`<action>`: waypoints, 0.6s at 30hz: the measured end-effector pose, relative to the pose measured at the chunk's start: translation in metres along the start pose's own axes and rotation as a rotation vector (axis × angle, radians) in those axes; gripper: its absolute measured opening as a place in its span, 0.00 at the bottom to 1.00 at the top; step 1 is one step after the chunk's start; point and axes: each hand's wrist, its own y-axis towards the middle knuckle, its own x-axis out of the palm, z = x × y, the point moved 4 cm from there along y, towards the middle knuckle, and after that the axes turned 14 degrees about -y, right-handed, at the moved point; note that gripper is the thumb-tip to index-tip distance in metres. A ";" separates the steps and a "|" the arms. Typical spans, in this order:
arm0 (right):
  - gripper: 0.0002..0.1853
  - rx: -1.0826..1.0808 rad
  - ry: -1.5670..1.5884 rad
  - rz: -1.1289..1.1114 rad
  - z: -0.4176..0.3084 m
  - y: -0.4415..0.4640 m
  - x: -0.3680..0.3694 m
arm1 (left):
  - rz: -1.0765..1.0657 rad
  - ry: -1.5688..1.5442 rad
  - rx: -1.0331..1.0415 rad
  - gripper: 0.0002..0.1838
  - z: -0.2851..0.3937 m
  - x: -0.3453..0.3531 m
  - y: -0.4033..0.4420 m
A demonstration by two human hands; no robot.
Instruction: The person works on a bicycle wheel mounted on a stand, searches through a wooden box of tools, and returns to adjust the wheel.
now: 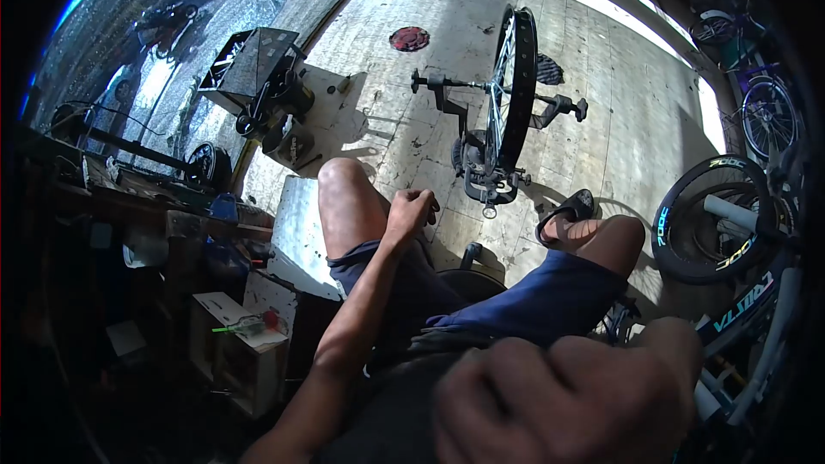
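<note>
My left hand (412,210) hovers by my left knee with its fingers curled in. Any small thing inside them is hidden. My right hand (559,391) is raised close to the camera, large and blurred, its fingers folded; their inner side does not show. In front of my legs a bicycle wheel (518,86) with a black rim stands upright in a wheel truing stand (468,142). Neither hand touches the wheel or the stand.
A metal tool box (249,69) and a bucket (287,144) stand ahead on the left. Tires (713,219) and a bicycle frame (746,302) lie to the right. A wooden box (249,344) is beside my left arm. A red round cover (409,39) lies on the floor ahead.
</note>
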 end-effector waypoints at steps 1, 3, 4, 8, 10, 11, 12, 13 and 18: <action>0.04 -0.010 0.007 -0.002 0.000 0.002 0.002 | -0.026 -0.012 -0.011 0.18 -0.009 0.019 -0.001; 0.04 -0.027 0.037 0.002 0.003 0.006 0.006 | -0.036 0.016 -0.027 0.18 -0.017 0.023 -0.005; 0.04 -0.020 0.066 -0.011 0.007 0.006 0.009 | -0.007 0.032 -0.006 0.18 -0.008 0.009 0.000; 0.06 0.233 0.325 -0.380 0.042 -0.036 0.091 | 0.008 0.161 0.084 0.18 -0.006 0.002 0.002; 0.08 0.309 0.292 -0.477 0.058 -0.082 0.166 | -0.041 0.198 0.134 0.19 -0.013 0.003 0.001; 0.09 0.401 0.405 -0.581 0.067 -0.106 0.198 | -0.063 0.216 0.161 0.19 -0.016 0.004 0.001; 0.11 0.509 0.515 -0.679 0.075 -0.132 0.228 | -0.072 0.281 0.180 0.19 -0.016 0.004 0.000; 0.11 0.538 0.472 -0.665 0.082 -0.157 0.256 | -0.082 0.299 0.186 0.19 -0.017 0.006 -0.001; 0.16 0.769 0.445 -0.800 0.071 -0.286 0.381 | -0.164 0.464 0.198 0.18 -0.023 0.015 -0.004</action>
